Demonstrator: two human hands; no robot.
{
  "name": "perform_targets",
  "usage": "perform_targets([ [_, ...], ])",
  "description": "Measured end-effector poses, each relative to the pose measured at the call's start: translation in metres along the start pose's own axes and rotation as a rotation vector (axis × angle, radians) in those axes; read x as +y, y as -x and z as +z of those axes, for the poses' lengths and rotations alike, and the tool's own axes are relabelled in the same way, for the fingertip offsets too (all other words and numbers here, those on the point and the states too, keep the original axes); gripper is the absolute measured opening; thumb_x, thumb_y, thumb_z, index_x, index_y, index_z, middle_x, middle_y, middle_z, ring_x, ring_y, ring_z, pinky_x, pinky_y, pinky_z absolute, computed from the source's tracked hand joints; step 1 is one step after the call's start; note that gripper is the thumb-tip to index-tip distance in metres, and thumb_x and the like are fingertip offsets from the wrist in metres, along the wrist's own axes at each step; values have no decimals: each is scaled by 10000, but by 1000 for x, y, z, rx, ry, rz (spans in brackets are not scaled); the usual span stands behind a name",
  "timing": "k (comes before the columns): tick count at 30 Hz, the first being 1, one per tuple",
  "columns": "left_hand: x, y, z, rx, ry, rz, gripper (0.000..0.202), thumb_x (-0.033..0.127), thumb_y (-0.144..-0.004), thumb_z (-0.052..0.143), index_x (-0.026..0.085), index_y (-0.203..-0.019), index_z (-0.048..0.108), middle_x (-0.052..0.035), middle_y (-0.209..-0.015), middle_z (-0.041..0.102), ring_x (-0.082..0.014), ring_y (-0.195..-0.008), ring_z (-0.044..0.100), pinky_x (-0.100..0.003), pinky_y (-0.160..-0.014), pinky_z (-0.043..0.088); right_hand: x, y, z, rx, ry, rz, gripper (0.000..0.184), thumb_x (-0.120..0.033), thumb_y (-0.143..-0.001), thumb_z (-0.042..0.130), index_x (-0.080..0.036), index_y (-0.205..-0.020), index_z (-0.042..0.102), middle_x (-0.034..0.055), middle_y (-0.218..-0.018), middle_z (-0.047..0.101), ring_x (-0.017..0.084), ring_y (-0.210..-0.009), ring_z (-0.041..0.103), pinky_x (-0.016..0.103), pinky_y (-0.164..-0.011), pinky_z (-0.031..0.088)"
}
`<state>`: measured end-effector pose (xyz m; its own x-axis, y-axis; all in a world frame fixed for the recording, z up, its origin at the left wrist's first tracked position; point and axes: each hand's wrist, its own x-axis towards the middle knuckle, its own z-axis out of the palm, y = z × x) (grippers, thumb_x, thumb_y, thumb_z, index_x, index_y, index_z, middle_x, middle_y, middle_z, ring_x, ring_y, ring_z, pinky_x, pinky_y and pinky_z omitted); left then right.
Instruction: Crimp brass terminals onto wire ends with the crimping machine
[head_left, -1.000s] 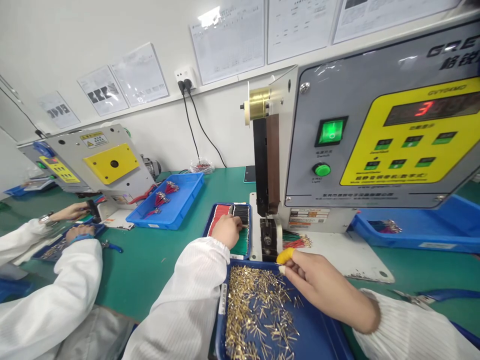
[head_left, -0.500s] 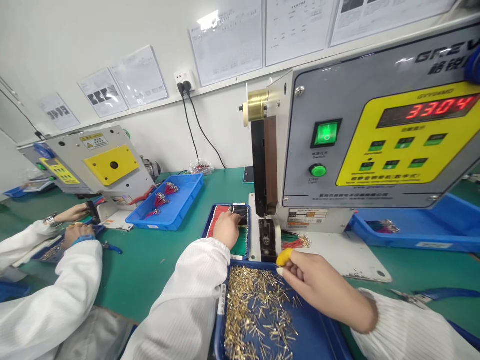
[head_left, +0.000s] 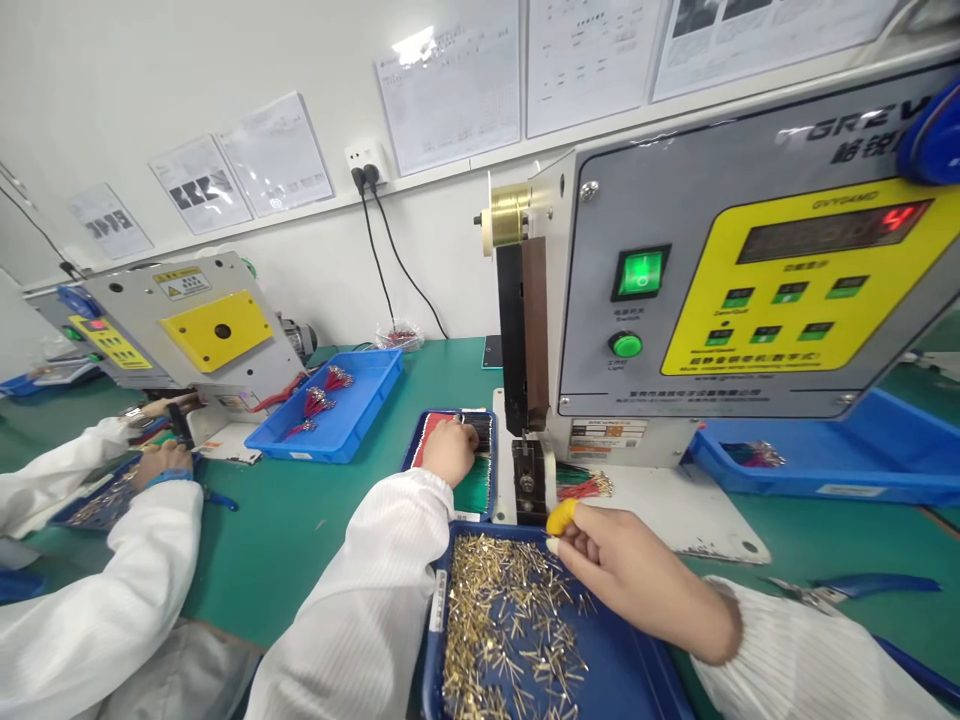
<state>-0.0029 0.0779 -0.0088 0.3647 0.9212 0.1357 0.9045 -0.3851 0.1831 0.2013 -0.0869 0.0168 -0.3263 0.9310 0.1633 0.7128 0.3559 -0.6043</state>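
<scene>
Your left hand (head_left: 448, 452) was over the wire tray (head_left: 411, 458), which lay on the green desk (head_left: 285, 520) between its far edge and its near edge. The red wires (head_left: 433, 433) were on the left side of this tray, the black wires (head_left: 484, 424) on the right side, and the green wires (head_left: 478, 490) in the part closer to you. Your left fingers were bent down at the black wires; they hid their own tips, so I cannot tell if they held one.

Your right hand (head_left: 637, 560) was just before the black die (head_left: 527, 485) of the machine (head_left: 577, 290), above the far right part of the pin tray (head_left: 660, 680). The thumb and the finger with the yellow cover (head_left: 561, 517) were narrow, their tips near each other; whether a pin was between them, I cannot tell. The golden pins (head_left: 495, 610) were lying loose in the pin tray, toward the near edge of the desk, mostly in its left half. Behind the die, a bunch of red and green wires with metal ends (head_left: 589, 484) rested on the machine's white base (head_left: 675, 520).
</scene>
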Motion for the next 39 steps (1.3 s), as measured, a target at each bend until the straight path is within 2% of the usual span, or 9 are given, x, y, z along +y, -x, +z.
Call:
perform_targets([
  [5, -1, -3, -1, -6, 7, 9, 184, 117, -772, 542, 186, -789, 711, -71, -840, 677, -197, -867, 598, -303, -825, 452, 0, 0, -1, 8, -17, -3, 112, -260, -897, 475, -204, -808, 513, -1, -673, 615, 152, -600, 588, 276, -554, 411],
  [11, 2, 5, 5, 70, 14, -8, 237, 188, -868, 474, 182, -842, 709, -103, -959, 656, -230, -969, 572, -352, -884, 436, 0, 0, -3, 15, -8, -8, 99, -257, -890, 485, -203, -822, 530, 1, -675, 618, 159, -612, 592, 277, -553, 413],
  [25, 0, 11, -2, 110, 81, 20, 208, 183, -852, 530, 201, -881, 734, -74, -890, 652, -221, -953, 558, -337, -877, 447, 2, 0, 2, 34, -34, -1, 173, -252, -879, 498, -212, -712, 476, -13, -632, 599, 142, -561, 563, 268, -524, 391],
  [32, -5, 16, -15, -53, 124, 65, 123, 222, -798, 639, 222, -841, 754, -51, -891, 677, -207, -913, 593, -319, -878, 458, -3, 0, -1, 19, -38, 7, 151, -244, -878, 491, -206, -732, 499, 0, -659, 616, 145, -583, 569, 269, -531, 399],
  [39, -13, 13, -21, -30, 135, 26, 159, 241, -825, 606, 224, -872, 758, -44, -892, 690, -191, -876, 608, -291, -852, 461, -3, 0, -2, 11, -20, 7, 150, -266, -889, 486, -209, -753, 509, 1, -645, 605, 160, -586, 571, 271, -527, 397],
])
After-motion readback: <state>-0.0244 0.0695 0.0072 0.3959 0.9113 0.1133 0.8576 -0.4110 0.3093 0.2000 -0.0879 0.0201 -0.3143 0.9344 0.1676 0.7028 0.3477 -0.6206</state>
